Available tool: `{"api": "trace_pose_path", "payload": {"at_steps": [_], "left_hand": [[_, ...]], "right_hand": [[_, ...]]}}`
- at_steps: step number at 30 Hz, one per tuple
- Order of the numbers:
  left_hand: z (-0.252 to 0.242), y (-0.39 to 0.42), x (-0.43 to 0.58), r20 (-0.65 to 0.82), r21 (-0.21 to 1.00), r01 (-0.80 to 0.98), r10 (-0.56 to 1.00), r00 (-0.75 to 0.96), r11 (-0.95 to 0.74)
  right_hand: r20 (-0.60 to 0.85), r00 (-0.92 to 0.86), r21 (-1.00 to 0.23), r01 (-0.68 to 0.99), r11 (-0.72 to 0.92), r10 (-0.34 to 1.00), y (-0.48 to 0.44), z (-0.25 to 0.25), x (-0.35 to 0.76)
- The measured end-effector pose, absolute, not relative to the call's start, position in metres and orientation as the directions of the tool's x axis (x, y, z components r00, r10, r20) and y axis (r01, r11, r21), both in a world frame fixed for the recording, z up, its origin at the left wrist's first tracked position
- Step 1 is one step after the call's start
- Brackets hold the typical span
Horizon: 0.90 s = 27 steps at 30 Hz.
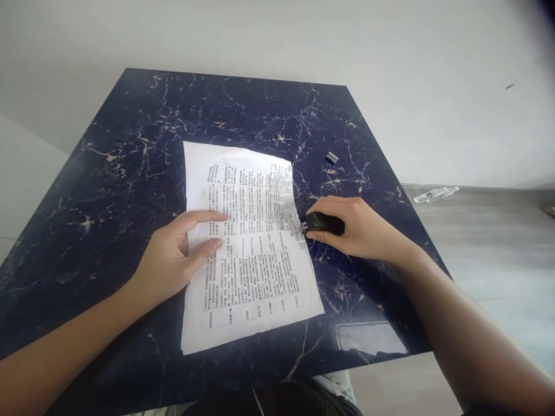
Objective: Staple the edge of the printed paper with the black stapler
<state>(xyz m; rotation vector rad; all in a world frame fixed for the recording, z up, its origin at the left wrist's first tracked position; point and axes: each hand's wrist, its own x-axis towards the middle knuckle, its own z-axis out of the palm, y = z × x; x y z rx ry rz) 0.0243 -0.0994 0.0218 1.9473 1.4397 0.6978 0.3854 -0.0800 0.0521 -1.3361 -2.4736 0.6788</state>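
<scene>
A white printed sheet of paper [255, 254] lies on a dark blue marble table [130, 150], lengthwise away from me. My left hand [173, 260] rests flat on the sheet's left part, fingers stretched out and pressing it down. My right hand [355, 228] is closed around a small black stapler [319, 222], whose front end touches the paper's right edge about halfway along.
A small dark-and-silver object [332, 158] lies on the table beyond my right hand. A clear plastic bottle [433, 195] lies on the grey floor to the right. White wall stands behind the table. The table's near edge runs just in front of me.
</scene>
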Motion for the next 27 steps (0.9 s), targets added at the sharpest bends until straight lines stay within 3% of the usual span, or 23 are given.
{"api": "trace_pose_path", "payload": {"at_steps": [6, 11, 27], "left_hand": [[0.019, -0.101, 0.024, 0.059, 0.723, 0.652, 0.961, 0.272, -0.229], [0.019, -0.101, 0.025, 0.085, 0.723, 0.644, 0.958, 0.275, -0.249], [0.016, -0.102, 0.027, 0.215, 0.671, 0.651, 0.933, 0.287, -0.355]], "right_hand": [[0.065, -0.503, -0.587, 0.679, 0.441, 0.862, -0.084, 0.051, 0.382], [0.079, -0.366, -0.527, 0.775, 0.350, 0.927, -0.087, 0.047, 0.375], [0.109, -0.343, -0.488, 0.799, 0.351, 0.933, -0.090, 0.038, 0.359]]}}
